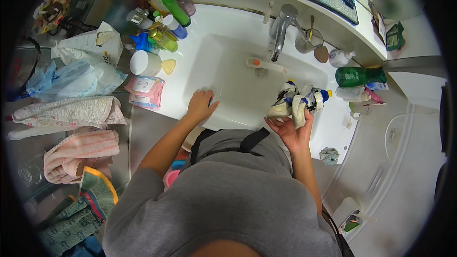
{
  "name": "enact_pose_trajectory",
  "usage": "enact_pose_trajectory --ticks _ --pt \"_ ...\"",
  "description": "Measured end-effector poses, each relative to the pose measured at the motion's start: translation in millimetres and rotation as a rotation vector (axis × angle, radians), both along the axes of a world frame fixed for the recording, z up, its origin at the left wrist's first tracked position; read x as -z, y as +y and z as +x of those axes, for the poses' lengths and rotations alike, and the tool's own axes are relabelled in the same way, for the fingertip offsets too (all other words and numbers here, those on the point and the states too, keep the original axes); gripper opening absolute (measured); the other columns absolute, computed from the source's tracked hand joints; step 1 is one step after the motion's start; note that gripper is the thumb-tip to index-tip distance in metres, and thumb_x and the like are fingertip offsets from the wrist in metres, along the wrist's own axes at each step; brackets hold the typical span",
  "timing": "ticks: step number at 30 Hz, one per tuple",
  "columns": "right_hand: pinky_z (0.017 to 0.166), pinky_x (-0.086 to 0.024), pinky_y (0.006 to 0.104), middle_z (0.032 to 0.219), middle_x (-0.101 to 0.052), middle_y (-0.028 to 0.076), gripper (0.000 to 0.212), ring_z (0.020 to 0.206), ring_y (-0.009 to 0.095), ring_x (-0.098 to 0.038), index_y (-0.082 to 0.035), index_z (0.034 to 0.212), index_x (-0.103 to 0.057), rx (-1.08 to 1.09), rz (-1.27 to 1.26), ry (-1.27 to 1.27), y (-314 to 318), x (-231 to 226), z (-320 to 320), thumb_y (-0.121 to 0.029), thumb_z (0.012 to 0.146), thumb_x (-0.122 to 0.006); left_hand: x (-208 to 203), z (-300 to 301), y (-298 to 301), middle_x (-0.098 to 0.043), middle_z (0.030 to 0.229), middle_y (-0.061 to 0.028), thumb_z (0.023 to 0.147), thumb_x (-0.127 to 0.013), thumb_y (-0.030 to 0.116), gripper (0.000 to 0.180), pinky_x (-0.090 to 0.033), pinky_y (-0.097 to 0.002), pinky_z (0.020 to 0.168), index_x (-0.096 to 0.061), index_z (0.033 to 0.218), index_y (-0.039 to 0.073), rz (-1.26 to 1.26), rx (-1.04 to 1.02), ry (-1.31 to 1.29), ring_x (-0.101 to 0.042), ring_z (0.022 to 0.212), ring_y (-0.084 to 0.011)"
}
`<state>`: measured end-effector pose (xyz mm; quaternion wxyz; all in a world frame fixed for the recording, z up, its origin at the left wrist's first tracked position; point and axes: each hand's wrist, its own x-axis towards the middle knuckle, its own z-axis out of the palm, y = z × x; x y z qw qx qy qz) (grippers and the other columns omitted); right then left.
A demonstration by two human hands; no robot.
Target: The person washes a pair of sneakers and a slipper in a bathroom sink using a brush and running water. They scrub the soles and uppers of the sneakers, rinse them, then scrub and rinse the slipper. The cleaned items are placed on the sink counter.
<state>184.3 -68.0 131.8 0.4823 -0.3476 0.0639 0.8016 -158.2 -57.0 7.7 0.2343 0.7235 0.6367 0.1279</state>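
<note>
A pair of small children's shoes (299,101), white with blue and yellow parts, rests in my right hand (294,131) over the right part of the white sink (195,52). My fingers are closed under and around the shoes at the sink's near side. My left hand (202,107) is at the sink's near left edge with its fingers curled together. A small dark blue bit shows between thumb and fingers; its kind is too small to tell. Below the chrome faucet (282,35) a long pale object with an orange spot (257,62) lies in the basin by the drain (261,72).
Several bottles (173,8), a white jar (144,63) and a pink wipes pack (145,91) crowd the left rim. Along the right stand a glass cup (308,41), a pump bottle (340,58) and a green bottle (359,76). Towels (83,154) hang at far left.
</note>
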Motion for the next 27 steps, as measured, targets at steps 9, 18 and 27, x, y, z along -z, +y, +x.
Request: enact_pose_trajectory --ticks 9,18,27 --pt "0.115 -0.032 0.0647 0.137 -0.049 0.021 0.073 0.132 0.047 -0.043 -0.011 0.138 -0.047 0.047 -0.009 0.003 -7.7 -1.4 0.1 -0.056 0.083 -0.062 -33.4 -14.3 7.7 -0.058 0.103 -0.014 0.08 -0.079 0.039 0.043 -0.046 -0.0423 0.085 -0.057 0.102 0.01 -0.344 0.194 -0.084 -0.055 0.099 -0.0341" --pt "0.113 -0.035 0.0658 0.135 -0.045 0.018 0.07 0.131 0.045 -0.043 -0.006 0.139 -0.043 0.193 -0.061 0.084 -14.8 8.2 3.9 -0.047 0.086 -0.063 -49.8 -30.7 27.0 -0.051 0.114 -0.0061 0.093 -0.065 0.005 0.027 -0.055 -0.0359 0.082 -0.054 0.118 0.012 -0.477 -0.301 -1.04 -0.056 0.096 -0.0188" --pt "0.112 -0.038 0.0652 0.138 -0.044 0.017 0.068 0.132 0.046 -0.042 -0.011 0.138 -0.047 0.128 -0.044 0.095 -4.8 4.2 -14.7 -0.047 0.083 -0.066 -113.0 -19.9 66.3 -0.036 0.068 0.0034 0.106 -0.049 0.041 0.031 -0.023 -0.02 0.044 -0.053 0.094 0.012 -0.376 -0.56 -1.377 -0.03 0.053 -0.006"
